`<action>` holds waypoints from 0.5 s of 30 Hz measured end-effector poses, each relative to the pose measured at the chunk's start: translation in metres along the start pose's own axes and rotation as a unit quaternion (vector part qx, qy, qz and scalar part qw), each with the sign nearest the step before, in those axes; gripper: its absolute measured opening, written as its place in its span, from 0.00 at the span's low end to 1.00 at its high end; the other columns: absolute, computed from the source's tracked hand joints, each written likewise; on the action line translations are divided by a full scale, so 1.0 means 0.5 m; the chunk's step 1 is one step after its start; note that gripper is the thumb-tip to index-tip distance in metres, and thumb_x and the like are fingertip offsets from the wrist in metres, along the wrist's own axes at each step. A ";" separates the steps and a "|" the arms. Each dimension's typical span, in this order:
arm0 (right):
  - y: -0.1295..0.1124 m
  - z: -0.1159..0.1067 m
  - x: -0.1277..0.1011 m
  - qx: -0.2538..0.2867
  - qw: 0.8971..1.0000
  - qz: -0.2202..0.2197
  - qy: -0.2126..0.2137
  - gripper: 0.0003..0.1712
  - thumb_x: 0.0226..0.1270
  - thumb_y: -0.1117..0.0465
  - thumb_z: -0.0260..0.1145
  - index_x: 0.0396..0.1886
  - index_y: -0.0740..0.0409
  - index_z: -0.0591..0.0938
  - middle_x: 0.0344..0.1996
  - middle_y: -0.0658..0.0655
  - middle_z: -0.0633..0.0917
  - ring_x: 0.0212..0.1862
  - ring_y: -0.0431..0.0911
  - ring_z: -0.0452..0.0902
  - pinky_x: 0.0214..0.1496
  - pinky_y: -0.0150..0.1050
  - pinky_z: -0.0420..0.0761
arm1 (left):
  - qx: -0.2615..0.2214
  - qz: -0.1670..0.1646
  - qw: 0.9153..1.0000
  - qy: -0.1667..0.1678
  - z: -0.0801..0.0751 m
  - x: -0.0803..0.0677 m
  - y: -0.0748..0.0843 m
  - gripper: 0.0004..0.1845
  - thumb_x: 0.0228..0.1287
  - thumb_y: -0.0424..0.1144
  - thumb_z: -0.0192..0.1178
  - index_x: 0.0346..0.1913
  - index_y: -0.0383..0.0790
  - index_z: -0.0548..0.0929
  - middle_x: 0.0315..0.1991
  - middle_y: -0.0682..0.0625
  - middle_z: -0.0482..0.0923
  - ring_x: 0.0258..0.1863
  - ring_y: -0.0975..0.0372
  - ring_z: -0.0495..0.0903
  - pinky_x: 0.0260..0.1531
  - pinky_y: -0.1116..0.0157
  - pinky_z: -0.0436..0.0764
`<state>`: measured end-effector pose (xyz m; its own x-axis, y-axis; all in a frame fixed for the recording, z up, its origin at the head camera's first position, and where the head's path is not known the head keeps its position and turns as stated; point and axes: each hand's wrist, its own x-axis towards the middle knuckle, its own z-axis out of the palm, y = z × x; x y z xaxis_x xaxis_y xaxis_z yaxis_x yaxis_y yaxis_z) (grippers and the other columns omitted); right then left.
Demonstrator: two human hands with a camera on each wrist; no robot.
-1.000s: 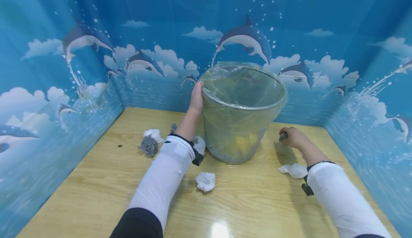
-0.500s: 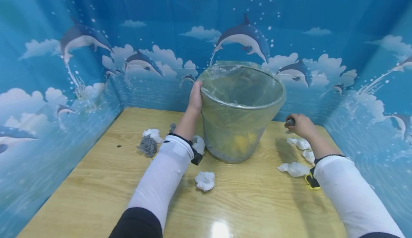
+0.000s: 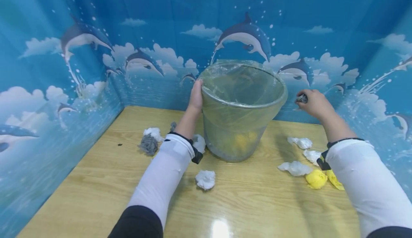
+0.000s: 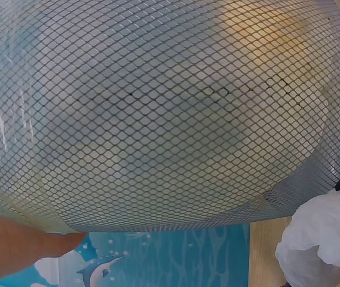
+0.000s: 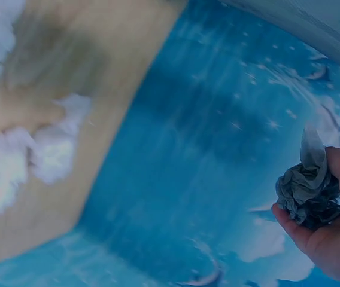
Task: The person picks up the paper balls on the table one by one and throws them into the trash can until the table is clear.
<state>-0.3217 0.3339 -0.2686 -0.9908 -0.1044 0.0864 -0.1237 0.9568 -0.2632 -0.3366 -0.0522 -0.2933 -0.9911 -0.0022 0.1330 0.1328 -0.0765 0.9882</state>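
In the head view, my left hand (image 3: pixel 195 97) holds the left side of a mesh wastebasket (image 3: pixel 236 123) just under its rim; most of its fingers are hidden. A clear plastic liner (image 3: pixel 219 74) is folded over the rim. A yellow blur shows through the lower wall. Raised to the right of the basket, my right hand (image 3: pixel 317 105) pinches a crumpled grey paper ball (image 5: pixel 306 190) between thumb and fingers, apart from the rim. The left wrist view is mostly filled by the mesh wall, with part of the hand at lower left.
On the right of the wooden table (image 3: pixel 251 202) lie white crumpled papers (image 3: pixel 294 168) and yellow ones (image 3: pixel 316 179). One white ball (image 3: pixel 205 180) sits in front of the basket. Grey (image 3: pixel 149 145) and white crumples lie left. A dolphin-print curtain (image 3: pixel 173 16) encloses the table.
My right hand has lifted the grey paper ball up from near the table and slightly right, uncovering white and yellow papers beneath the arm. My left hand and the wastebasket stay put.
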 end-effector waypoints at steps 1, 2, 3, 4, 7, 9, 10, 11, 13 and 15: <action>-0.003 -0.010 0.001 -0.005 1.000 -0.002 0.006 0.24 0.73 0.59 0.55 0.61 0.70 0.67 0.54 0.78 0.66 0.54 0.73 0.65 0.51 0.66 0.70 | 0.000 0.000 1.000 -0.001 0.001 0.000 -0.001 0.33 0.72 0.52 0.30 0.75 0.42 0.55 0.77 0.48 0.49 0.76 0.55 0.49 0.74 0.56 0.50; -0.007 -0.020 0.001 -0.011 1.000 -0.004 0.013 0.24 0.73 0.59 0.55 0.61 0.69 0.67 0.54 0.78 0.66 0.54 0.74 0.65 0.51 0.66 0.70 | -0.002 0.000 1.000 -0.002 0.001 0.000 -0.002 0.33 0.72 0.52 0.30 0.75 0.42 0.55 0.77 0.48 0.50 0.76 0.56 0.49 0.74 0.56 0.50; -0.011 -0.030 0.001 -0.013 1.000 -0.007 0.017 0.24 0.73 0.59 0.54 0.61 0.70 0.67 0.54 0.78 0.66 0.54 0.74 0.65 0.51 0.66 0.70 | -0.002 0.001 1.000 -0.001 0.002 0.000 -0.002 0.32 0.72 0.52 0.30 0.75 0.42 0.55 0.76 0.48 0.50 0.76 0.55 0.50 0.74 0.56 0.50; -0.017 -0.040 0.001 -0.018 1.000 -0.010 0.022 0.24 0.73 0.59 0.54 0.61 0.70 0.67 0.54 0.78 0.66 0.53 0.74 0.66 0.50 0.66 0.70 | -0.003 0.001 1.000 -0.001 0.002 -0.001 -0.002 0.32 0.72 0.52 0.30 0.75 0.42 0.55 0.76 0.48 0.51 0.75 0.55 0.51 0.74 0.56 0.50; -0.036 -0.064 0.001 -0.022 0.999 -0.008 0.035 0.24 0.73 0.59 0.54 0.62 0.69 0.67 0.56 0.79 0.65 0.54 0.74 0.65 0.51 0.68 0.69 | -0.005 0.002 1.000 -0.002 0.003 -0.003 -0.001 0.33 0.72 0.52 0.30 0.76 0.42 0.54 0.76 0.48 0.50 0.75 0.55 0.50 0.74 0.56 0.50; -0.049 -0.080 0.001 -0.022 0.999 -0.005 0.044 0.25 0.74 0.58 0.53 0.63 0.69 0.67 0.57 0.79 0.65 0.56 0.75 0.63 0.53 0.69 0.68 | -0.004 0.003 1.000 -0.001 0.003 -0.004 0.000 0.33 0.72 0.51 0.30 0.76 0.42 0.54 0.77 0.48 0.50 0.76 0.55 0.50 0.74 0.56 0.50; -0.054 -0.087 0.002 -0.023 0.999 -0.002 0.049 0.25 0.74 0.58 0.53 0.64 0.69 0.66 0.58 0.79 0.64 0.56 0.75 0.63 0.53 0.69 0.68 | -0.004 0.003 1.000 -0.001 0.003 -0.004 0.000 0.33 0.72 0.52 0.30 0.76 0.42 0.54 0.77 0.48 0.49 0.76 0.55 0.50 0.74 0.56 0.49; -0.060 -0.094 0.004 -0.021 0.998 0.001 0.055 0.25 0.74 0.58 0.53 0.64 0.68 0.66 0.59 0.79 0.64 0.57 0.75 0.62 0.54 0.70 0.67 | -0.002 0.005 1.000 -0.001 0.003 -0.004 0.000 0.33 0.72 0.51 0.30 0.76 0.42 0.54 0.77 0.48 0.50 0.76 0.55 0.50 0.74 0.56 0.50; -0.072 -0.109 0.006 -0.019 0.998 0.003 0.068 0.26 0.75 0.58 0.52 0.66 0.68 0.66 0.60 0.79 0.63 0.58 0.75 0.62 0.55 0.70 0.67 | -0.002 0.008 1.000 0.001 0.002 -0.003 0.001 0.32 0.72 0.51 0.30 0.74 0.41 0.57 0.75 0.47 0.53 0.74 0.55 0.53 0.73 0.56 0.52; -0.085 -0.123 0.007 -0.012 0.997 0.002 0.077 0.26 0.75 0.58 0.52 0.67 0.67 0.65 0.61 0.78 0.63 0.58 0.74 0.62 0.56 0.69 0.67 | 0.001 0.008 1.000 0.001 0.001 -0.003 0.002 0.32 0.72 0.51 0.30 0.73 0.41 0.59 0.73 0.46 0.56 0.73 0.55 0.55 0.73 0.56 0.53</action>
<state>-0.3167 0.3094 -0.1982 -0.9707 -0.0590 0.2330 -0.1164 0.9635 -0.2412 -0.3352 -0.0518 -0.2923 -0.9888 -0.0055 0.1489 0.1489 -0.0752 0.9860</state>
